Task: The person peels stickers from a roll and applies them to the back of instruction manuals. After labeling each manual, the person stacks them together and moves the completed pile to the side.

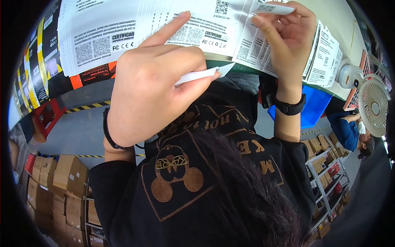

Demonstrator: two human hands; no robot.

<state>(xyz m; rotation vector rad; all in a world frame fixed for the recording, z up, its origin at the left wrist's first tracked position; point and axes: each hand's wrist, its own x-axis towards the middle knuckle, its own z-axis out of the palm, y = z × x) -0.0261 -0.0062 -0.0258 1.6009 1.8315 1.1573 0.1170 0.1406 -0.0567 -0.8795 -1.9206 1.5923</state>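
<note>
My left hand (152,88) reaches over the table edge, its index finger stretched out onto a row of overlapping white printed sheets (123,24). Between its thumb and curled fingers sits a white paper slip (197,76), partly hidden by the hand. My right hand (294,45) is raised over the right end of the sheets. Its thumb and fingers pinch a small white printed label (275,8), tilted above a fanned stack of printed sheets (251,45). Another pile of printed sheets (323,57) lies to the right of that wrist.
A white fan (372,103) stands at the right table edge. Black and yellow packages (45,53) lie at the left, and an orange-red printed piece (92,75) shows under the sheets. Below are a blue bin (310,107) and a red stool (49,119). Another person (349,131) is at the far right.
</note>
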